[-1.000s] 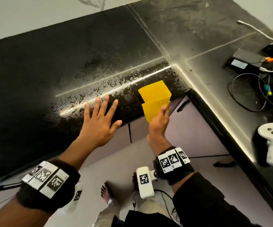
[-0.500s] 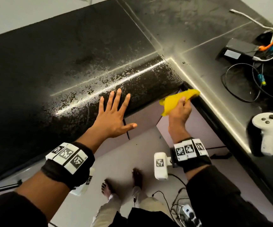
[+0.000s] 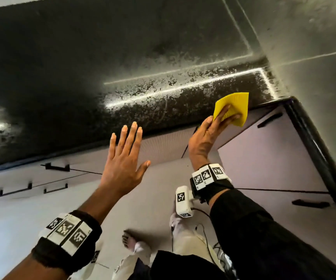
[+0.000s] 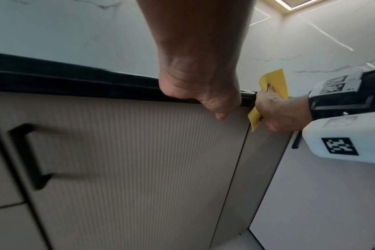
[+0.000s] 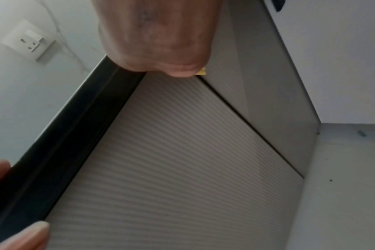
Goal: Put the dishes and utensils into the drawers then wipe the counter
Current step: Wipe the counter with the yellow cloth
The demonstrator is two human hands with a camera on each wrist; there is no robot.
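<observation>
The head view looks steeply down from above the black counter (image 3: 82, 77), which fills the frame from nine to two o'clock, with cabinet fronts and floor below. The left wrist view sits low and close to the ribbed cabinet panel (image 4: 139, 160), facing up past the counter edge toward the wall at twelve o'clock. The right wrist view is nearer still, tilted, with the same ribbed panel (image 5: 182, 160) across its centre. All three share the counter's front edge and this panel; the yellow cloth (image 3: 232, 108) at one o'clock also shows in both wrist views.
</observation>
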